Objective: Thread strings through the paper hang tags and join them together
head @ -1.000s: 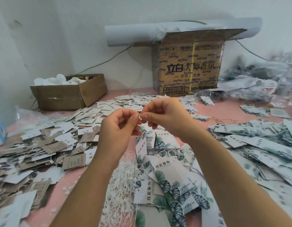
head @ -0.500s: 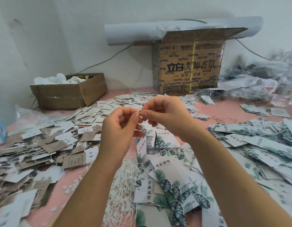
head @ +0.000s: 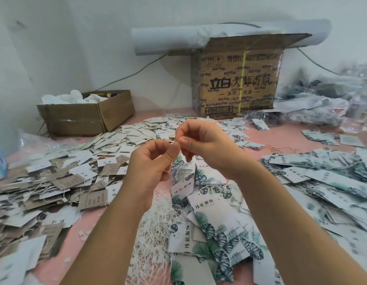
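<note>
My left hand and my right hand meet fingertip to fingertip above the pink table, both pinching a thin white string that hangs down between them. A small stack of leaf-print hang tags dangles under the hands on that string. Directly below lies a tangle of loose white strings. Large white tags with green leaf print are heaped under my right forearm.
Small brown and white tags cover the left of the table. More leaf-print tags spread on the right. An open low carton stands back left, a tall printed carton at the back, and plastic bags back right.
Both hands stay together at the same spot, still pinching the string. The fingertips have shifted only slightly.
</note>
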The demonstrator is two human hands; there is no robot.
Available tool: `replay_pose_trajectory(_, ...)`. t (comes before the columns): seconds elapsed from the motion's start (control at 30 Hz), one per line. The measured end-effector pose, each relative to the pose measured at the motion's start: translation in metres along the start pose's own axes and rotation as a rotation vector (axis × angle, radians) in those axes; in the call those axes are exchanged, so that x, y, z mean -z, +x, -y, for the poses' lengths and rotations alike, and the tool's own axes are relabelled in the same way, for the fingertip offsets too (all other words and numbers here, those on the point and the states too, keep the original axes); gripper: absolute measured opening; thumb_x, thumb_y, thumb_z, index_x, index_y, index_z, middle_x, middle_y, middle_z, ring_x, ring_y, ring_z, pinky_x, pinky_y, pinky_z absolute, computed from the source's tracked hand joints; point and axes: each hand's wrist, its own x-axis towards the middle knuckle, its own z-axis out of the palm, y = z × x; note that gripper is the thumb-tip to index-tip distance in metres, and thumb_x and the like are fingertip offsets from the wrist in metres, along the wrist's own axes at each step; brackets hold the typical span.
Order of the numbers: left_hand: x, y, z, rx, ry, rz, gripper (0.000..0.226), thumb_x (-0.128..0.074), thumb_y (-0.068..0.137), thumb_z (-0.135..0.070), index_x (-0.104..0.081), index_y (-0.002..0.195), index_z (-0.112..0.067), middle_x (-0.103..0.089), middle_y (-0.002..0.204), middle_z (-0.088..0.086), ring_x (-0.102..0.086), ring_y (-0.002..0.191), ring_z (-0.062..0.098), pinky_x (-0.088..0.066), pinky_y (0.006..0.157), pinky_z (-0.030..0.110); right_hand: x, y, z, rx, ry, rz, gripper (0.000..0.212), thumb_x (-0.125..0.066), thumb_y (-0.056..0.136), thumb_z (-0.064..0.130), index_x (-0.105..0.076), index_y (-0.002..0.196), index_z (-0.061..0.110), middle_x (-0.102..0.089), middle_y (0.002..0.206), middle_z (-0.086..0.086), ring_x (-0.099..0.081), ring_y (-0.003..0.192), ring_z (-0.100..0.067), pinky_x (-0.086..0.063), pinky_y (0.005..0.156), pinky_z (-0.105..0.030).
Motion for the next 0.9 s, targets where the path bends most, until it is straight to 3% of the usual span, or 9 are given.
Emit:
replay_pose_trajectory(0.1,0.000,0.002,0.003,-0.113,0.259,-0.006,0.041,-0.063,0.055,-0.060,-0.060,0.079,-0.026,-0.061,0.064,-0.019,-0.042,0.048,-0.003,-0.035,0.045,0.010,-0.002,0.001,0.001,-0.009,-0.051,-0.020,0.025,-0.044,0.093,-0.006,-0.049,0.076,0.012,-0.049,0.064,-0.005,-0.048,0.057,-0.014,-0.044,0.056,-0.024)
replay_pose_trajectory(0.2,0.006,0.003,0.004,-0.085,0.557,0.125,0.055,-0.066,0.048,-0.066,-0.055,0.092,-0.036,-0.059,0.089,-0.016,-0.052,0.069,0.002,-0.041,0.056,0.016,-0.003,0.001,0.002,0.004,-0.028,-0.077,0.024,-0.042,0.093,-0.008,-0.047,0.077,0.010,-0.050,0.062,-0.004,-0.049,0.055,-0.012,-0.044,0.056,-0.020)
replay_pose_trajectory(0.3,0.010,0.004,0.009,-0.014,0.702,0.248,0.043,-0.082,0.065,-0.032,-0.050,0.093,-0.039,-0.059,0.091,-0.011,-0.057,0.074,0.003,-0.044,0.053,0.014,0.003,0.001,0.002,0.038,0.005,-0.154,0.023,-0.042,0.092,-0.011,-0.049,0.078,0.007,-0.053,0.064,-0.005,-0.050,0.056,-0.014,-0.047,0.057,-0.022)
replay_pose_trajectory(0.37,0.011,0.006,0.012,-0.048,0.781,0.225,0.037,-0.077,0.075,-0.013,-0.050,0.087,-0.036,-0.063,0.088,-0.008,-0.057,0.068,-0.001,-0.043,0.049,0.008,0.008,0.001,0.001,0.047,0.038,-0.213,0.024,-0.044,0.090,-0.011,-0.050,0.076,0.007,-0.055,0.064,-0.004,-0.053,0.056,-0.013,-0.049,0.058,-0.023)
replay_pose_trajectory(0.53,0.011,0.005,0.003,-0.130,0.564,0.095,0.040,-0.074,0.075,-0.006,-0.051,0.085,-0.037,-0.069,0.083,-0.012,-0.063,0.070,-0.004,-0.045,0.047,0.009,0.027,-0.001,-0.012,-0.036,0.052,-0.294,0.021,-0.051,0.087,-0.009,-0.055,0.077,0.008,-0.061,0.066,-0.002,-0.057,0.059,-0.012,-0.052,0.062,-0.023)
replay_pose_trajectory(0.67,0.012,0.004,-0.003,-0.163,0.284,0.027,0.041,-0.075,0.072,-0.006,-0.054,0.095,-0.033,-0.073,0.084,-0.013,-0.069,0.079,0.005,-0.053,0.060,0.019,0.024,-0.003,-0.026,-0.133,-0.077,-0.151,0.023,-0.053,0.085,-0.012,-0.061,0.079,0.009,-0.066,0.079,-0.011,-0.061,0.069,-0.016,-0.055,0.066,-0.023)
replay_pose_trajectory(0.77,0.013,0.004,-0.002,-0.169,0.247,-0.019,0.043,-0.075,0.072,-0.003,-0.053,0.096,-0.031,-0.074,0.083,-0.009,-0.069,0.079,0.011,-0.055,0.059,0.020,0.016,-0.001,-0.029,-0.186,-0.067,-0.009,0.025,-0.051,0.085,-0.015,-0.067,0.091,0.004,-0.071,0.094,-0.015,-0.068,0.082,-0.020,-0.058,0.075,-0.032)
replay_pose_trajectory(0.9,0.015,0.007,0.001,-0.149,0.275,-0.060,0.043,-0.076,0.072,-0.004,-0.052,0.095,-0.030,-0.073,0.086,-0.006,-0.069,0.081,0.016,-0.056,0.059,0.025,0.021,-0.003,-0.027,-0.316,0.207,0.147,0.034,-0.039,0.088,-0.014,-0.067,0.087,0.006,-0.072,0.078,0.001,-0.068,0.070,-0.010,-0.055,0.060,-0.020)
